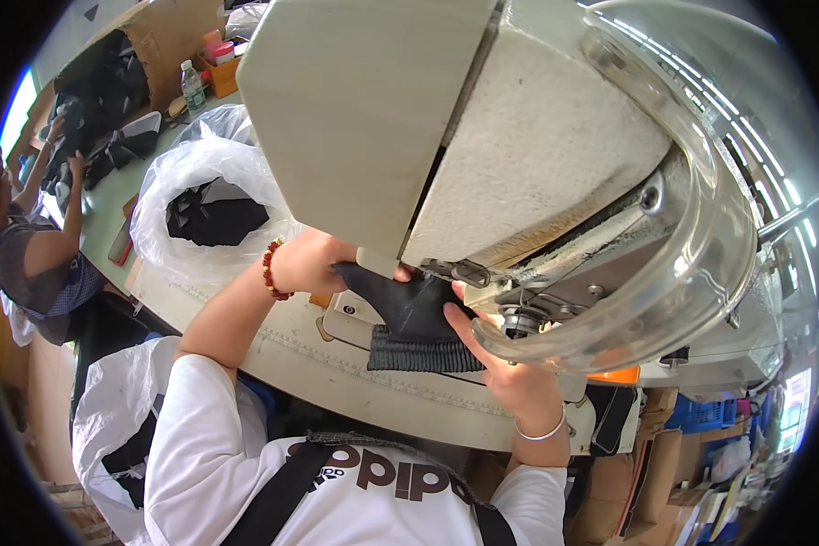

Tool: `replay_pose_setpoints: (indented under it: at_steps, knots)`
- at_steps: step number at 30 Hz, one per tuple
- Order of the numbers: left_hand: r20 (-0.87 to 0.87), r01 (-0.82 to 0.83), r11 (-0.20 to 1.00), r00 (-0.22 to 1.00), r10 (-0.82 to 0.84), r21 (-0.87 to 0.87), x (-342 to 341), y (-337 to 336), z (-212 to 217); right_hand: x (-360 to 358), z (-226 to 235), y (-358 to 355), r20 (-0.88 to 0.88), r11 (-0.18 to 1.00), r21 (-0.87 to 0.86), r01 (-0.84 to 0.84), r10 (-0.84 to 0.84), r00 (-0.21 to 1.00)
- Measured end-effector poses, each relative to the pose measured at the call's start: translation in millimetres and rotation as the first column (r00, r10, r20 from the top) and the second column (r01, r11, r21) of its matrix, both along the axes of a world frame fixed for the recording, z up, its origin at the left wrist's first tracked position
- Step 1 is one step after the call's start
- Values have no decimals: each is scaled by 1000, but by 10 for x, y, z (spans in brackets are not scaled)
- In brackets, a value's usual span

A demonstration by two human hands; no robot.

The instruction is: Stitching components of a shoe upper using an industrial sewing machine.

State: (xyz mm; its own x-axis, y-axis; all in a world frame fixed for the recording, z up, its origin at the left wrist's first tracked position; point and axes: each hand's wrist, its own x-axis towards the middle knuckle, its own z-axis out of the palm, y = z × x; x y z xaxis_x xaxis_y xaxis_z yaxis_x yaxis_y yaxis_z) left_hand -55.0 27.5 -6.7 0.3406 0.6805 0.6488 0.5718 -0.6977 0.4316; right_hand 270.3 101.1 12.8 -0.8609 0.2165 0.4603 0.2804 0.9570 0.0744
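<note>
A black fabric piece [408, 308] with a ribbed dark band [423, 353] along its near edge lies on the bed under the head of a white sewing machine [541, 118]. My left hand [314, 264], a red beaded bracelet at its wrist, is closed on the fabric's left corner; the machine head hides part of its fingers. From the right, my right hand [510, 373] pinches the fabric's right edge close to the needle area, with one finger on top. The needle itself is hidden from sight.
A clear curved guard [728, 227] arches over the machine's right side. Left of it stands a plastic bag [155, 196] of black pieces. Another white bag [109, 400] hangs by my left side. A person [45, 246] handles black cloth at a green table; a bottle [192, 86] stands there.
</note>
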Motion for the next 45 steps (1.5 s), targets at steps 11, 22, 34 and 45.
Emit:
replay_pose_setpoints:
  at_steps: [11, 22, 34, 45]
  knots:
    - [-48, -49, 994, 997, 54, 93, 104, -69, 97, 94, 70, 55, 81, 987, 119, 109, -119, 990]
    - [-221, -74, 950, 964, 145, 303, 320, -254, 266, -207, 15, -79, -157, 971, 89, -222, 234, 960]
    - [99, -75, 997, 992, 73, 17, 419, -389, 314, -220, -164, -33, -233, 970, 206, -126, 174, 957]
    - [-206, 8, 990, 978, 22, 143, 362, -357, 255, -265, 28, -177, -202, 984, 31, -178, 181, 963]
